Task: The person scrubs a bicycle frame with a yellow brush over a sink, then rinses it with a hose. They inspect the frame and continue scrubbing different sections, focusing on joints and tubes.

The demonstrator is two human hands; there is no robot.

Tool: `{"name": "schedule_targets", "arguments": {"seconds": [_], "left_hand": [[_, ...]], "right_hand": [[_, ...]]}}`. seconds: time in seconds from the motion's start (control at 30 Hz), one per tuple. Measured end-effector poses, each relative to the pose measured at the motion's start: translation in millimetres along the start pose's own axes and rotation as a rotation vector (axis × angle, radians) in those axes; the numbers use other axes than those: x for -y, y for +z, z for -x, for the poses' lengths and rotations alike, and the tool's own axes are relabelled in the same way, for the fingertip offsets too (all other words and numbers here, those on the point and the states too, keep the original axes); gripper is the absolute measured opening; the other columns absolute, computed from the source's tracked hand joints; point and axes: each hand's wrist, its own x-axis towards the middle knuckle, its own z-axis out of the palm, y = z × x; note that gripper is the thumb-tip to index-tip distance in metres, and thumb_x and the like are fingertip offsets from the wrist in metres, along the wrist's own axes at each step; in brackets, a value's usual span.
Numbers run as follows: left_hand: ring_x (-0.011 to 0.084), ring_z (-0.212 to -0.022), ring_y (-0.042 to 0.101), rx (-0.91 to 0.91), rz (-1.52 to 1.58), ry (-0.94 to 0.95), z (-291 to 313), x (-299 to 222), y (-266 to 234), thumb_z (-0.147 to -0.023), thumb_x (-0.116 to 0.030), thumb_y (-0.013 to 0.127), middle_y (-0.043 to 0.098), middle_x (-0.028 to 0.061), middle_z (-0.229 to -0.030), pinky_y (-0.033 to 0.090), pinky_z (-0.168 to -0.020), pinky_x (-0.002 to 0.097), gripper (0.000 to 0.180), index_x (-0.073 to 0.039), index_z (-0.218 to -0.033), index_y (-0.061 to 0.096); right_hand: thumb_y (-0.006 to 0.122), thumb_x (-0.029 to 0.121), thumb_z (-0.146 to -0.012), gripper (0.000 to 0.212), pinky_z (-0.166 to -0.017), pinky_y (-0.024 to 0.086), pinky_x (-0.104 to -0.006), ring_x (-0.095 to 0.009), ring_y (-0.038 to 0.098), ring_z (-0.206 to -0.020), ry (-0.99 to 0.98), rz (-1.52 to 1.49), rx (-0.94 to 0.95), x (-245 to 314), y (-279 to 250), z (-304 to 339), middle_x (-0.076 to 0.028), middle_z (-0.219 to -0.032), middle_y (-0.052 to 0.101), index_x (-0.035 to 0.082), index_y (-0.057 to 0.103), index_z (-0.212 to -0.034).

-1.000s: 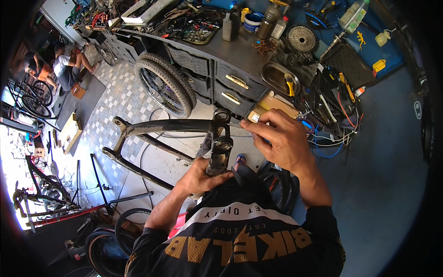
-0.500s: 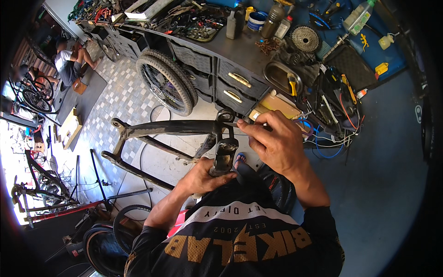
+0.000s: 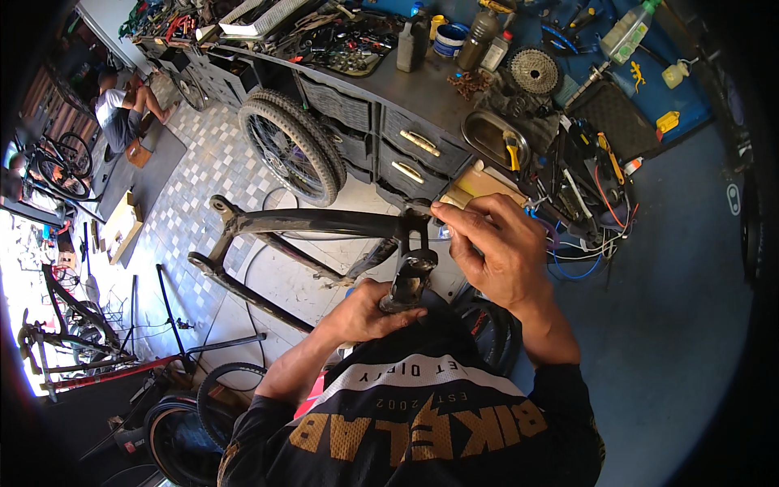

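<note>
Evidently, left hand (image 3: 369, 312) has a closed grip on the near end of a dark bike-frame section (image 3: 316, 221), held above the floor (image 3: 357, 185) before the table (image 3: 398, 91), right hand (image 3: 503, 252) bunched at its far lug (image 3: 417, 206), any hold unclear; firm bracing and light touch should serve.

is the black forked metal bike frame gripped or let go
Gripped: the left hand is closed around the near end of the bike frame.
</note>
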Motion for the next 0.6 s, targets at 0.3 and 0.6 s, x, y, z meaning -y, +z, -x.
{"name": "schedule_targets", "arguments": {"seconds": [0.3, 0.6], "left_hand": [[0.0128, -0.073, 0.072, 0.005, 0.011, -0.02, 0.3, 0.7, -2.9, -0.092, -0.007, 0.075, 0.078, 0.0096, -0.086, 0.055, -0.066, 0.0287, 0.019, 0.004, -0.107, 0.071], [0.0133, -0.075, 0.073, 0.001, 0.01, -0.042, 2.7, -4.1, -5.0, -0.091, -0.006, 0.075, 0.079, 0.0099, -0.089, 0.056, -0.068, 0.0294, 0.019, 0.004, -0.106, 0.071]], "right_hand": [[0.081, 0.011, -0.073, 0.039, -0.065, 0.055, -0.0337, -0.02, 0.065, -0.078, -0.001, 0.081, 0.105, 0.2, -0.6, 2.6, 0.0, -0.088, 0.061, 0.02, 0.076, -0.111], [0.082, 0.014, -0.072, 0.039, -0.065, 0.055, -0.0334, -0.019, 0.064, -0.077, -0.013, 0.098, 0.16, -0.1, -2.5, 0.3, 0.001, -0.085, 0.059, 0.021, 0.076, -0.109]]}}
